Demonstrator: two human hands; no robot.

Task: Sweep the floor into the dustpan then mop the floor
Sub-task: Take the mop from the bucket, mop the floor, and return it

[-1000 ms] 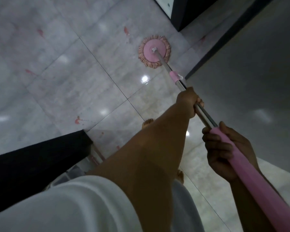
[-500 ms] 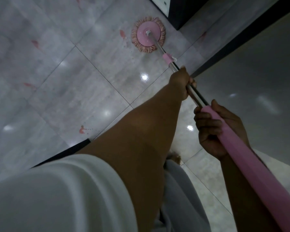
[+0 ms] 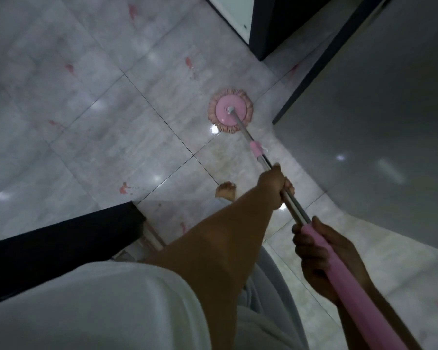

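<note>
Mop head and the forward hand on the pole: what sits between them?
In the head view, only bare metal pole with a pink collar runs from the mop head to the left hand.

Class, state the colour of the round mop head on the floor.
The mop head is pink; head view.

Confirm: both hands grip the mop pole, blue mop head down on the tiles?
Wrong colour: head view shows the mop head pink, not blue. Left hand and right hand both grip the mop pole, mop head down on the tiles.
</note>
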